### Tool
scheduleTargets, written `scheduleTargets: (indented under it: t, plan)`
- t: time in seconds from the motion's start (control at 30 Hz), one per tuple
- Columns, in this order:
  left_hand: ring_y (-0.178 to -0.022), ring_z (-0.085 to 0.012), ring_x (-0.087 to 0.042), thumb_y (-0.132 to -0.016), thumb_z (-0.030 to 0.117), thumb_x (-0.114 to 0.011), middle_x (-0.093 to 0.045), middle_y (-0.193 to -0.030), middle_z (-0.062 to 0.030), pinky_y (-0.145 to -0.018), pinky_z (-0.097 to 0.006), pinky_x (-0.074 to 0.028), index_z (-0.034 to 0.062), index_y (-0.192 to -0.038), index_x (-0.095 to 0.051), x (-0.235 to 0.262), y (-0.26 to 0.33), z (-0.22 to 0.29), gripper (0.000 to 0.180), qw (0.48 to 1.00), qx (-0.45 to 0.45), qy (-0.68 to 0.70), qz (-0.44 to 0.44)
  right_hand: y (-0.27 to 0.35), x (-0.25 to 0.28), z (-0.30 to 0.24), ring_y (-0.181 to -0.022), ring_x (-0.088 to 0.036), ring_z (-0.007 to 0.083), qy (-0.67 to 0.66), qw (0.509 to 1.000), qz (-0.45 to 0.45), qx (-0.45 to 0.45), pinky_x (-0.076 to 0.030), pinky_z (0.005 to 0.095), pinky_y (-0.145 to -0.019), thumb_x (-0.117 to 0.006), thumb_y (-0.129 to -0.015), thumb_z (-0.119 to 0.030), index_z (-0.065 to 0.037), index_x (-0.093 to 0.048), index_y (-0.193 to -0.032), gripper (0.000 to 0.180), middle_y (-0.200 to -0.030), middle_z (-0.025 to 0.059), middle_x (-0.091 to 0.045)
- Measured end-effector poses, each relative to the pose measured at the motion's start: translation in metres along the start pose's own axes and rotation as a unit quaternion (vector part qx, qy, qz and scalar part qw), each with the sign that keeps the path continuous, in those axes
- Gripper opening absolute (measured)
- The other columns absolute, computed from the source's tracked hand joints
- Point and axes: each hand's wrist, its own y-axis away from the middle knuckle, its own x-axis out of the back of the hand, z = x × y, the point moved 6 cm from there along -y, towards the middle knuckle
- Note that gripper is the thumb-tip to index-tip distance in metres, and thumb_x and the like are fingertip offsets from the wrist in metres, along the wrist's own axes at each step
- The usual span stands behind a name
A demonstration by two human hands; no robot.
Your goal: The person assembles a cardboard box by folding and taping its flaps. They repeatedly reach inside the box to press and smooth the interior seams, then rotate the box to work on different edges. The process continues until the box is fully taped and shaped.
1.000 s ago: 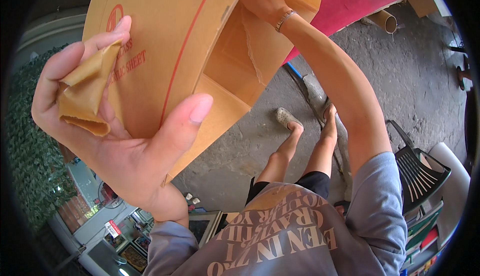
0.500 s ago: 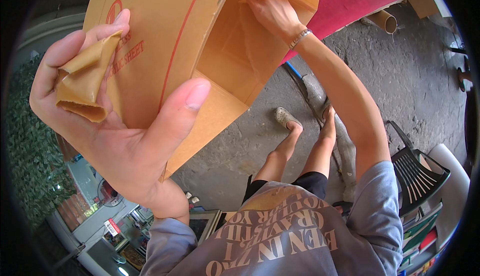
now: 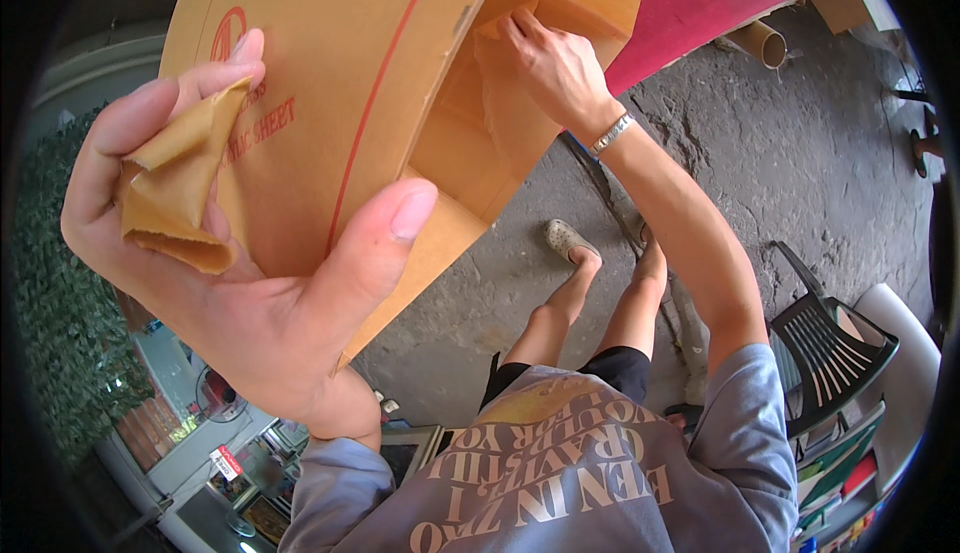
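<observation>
A box of flat panels (image 3: 330, 83) faced in brown paper with red lines fills the upper middle, its open side turned to the right. My left hand (image 3: 270, 303) is against its left panel, thumb stretched out along the lower part. Curled fingers of that hand keep a torn, rolled scrap of brown paper (image 3: 180, 188) against the palm. Inside the open side, my right hand (image 3: 565, 68) has its fingertips pinched on a lifted flap of brown paper (image 3: 497, 28). The fingertips partly cover the flap's edge.
Behind the box lies a red-covered surface (image 3: 700, 3), with a cardboard tube (image 3: 758, 45) at its edge. A black slatted chair (image 3: 835, 358) stands at the right on the grey concrete floor (image 3: 470, 313). At the lower left is a small fan (image 3: 220, 395).
My right hand has drawn slightly down toward me, and a paper flap now stands up at its fingertips. The box has tilted a little. My left hand keeps its grip on the scrap.
</observation>
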Motion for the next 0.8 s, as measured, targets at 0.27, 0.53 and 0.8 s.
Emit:
scheduleTargets:
  t: [0.27, 0.53, 0.8]
  plan:
    - [-0.136, -0.0422, -0.052, -0.075, 0.016, -0.089, -0.056, -0.136, -0.0250, -0.119, -0.056, -0.039, 0.0068, -0.143, -0.033, 0.003, 0.003, -0.004, 0.088, 1.000, -0.001, 0.017, 0.005, 0.023, 0.015, -0.008, -0.079, -0.069, 0.0299, -0.012, 0.999, -0.012, -0.042, -0.057, 0.0403, -0.064, -0.062, -0.080, -0.001, -0.002, -0.057, -0.118, 0.039, -0.105, 0.0108, -0.061]
    - [-0.102, -0.0369, -0.061, -0.098, 0.040, -0.058, -0.059, -0.098, -0.0186, -0.103, -0.056, -0.049, 0.0036, -0.106, -0.046, 0.044, 0.041, 0.044, 0.039, 0.991, -0.122, 0.036, 0.052, 0.028, 0.018, 0.016, -0.092, -0.067, 0.0330, -0.083, 0.994, 0.012, -0.077, -0.058, 0.0421, -0.070, -0.063, -0.084, -0.002, -0.004, -0.055, -0.123, 0.039, -0.107, 0.0132, -0.058]
    - [-0.104, -0.0368, -0.070, -0.097, 0.004, -0.063, -0.070, -0.117, -0.0217, -0.085, -0.041, -0.058, -0.0022, -0.130, -0.063, -0.139, 0.140, -0.004, 0.034, 0.956, 0.205, 0.081, -0.195, 0.008, 0.002, 0.022, -0.092, -0.069, 0.0256, 0.093, 0.995, -0.030, 0.009, -0.060, 0.0377, -0.072, -0.062, -0.083, -0.006, -0.005, -0.064, -0.107, 0.024, -0.106, 0.0090, -0.061]
